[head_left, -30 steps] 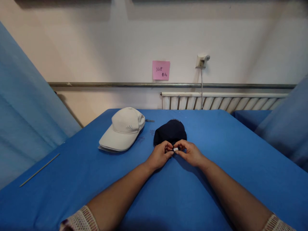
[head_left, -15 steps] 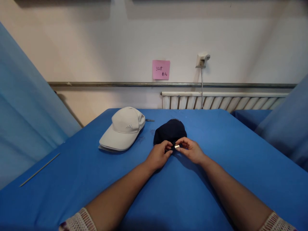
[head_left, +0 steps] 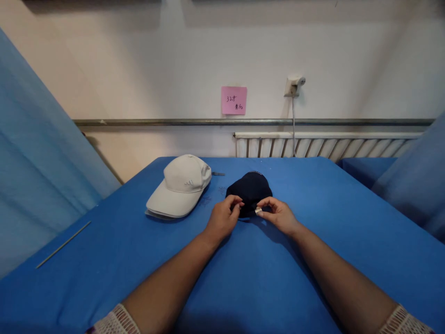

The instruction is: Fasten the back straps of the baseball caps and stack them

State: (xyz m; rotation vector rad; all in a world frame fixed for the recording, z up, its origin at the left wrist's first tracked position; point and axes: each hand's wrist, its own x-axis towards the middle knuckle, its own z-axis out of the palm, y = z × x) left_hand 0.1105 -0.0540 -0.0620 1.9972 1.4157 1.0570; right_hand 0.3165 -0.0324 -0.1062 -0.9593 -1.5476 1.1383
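A dark navy cap lies on the blue-covered table in front of me, its back edge and strap toward me. My right hand pinches a small shiny metal buckle between thumb and fingers at the cap's near edge. On the other side, my left hand has thumb and forefinger pinched together at the cap's near left edge; what exactly lies between them is hidden. A bit of dark strap hangs between the two hands. To the left sits a light grey cap with its brim toward me.
A thin stick lies near the table's left edge. Blue curtains hang at both sides. Behind the table are a metal rail, a radiator, a socket with a plug and a pink note.
My left hand has shifted slightly left and up, away from the right hand, and the gap between them has widened. The right hand still pinches the buckle.
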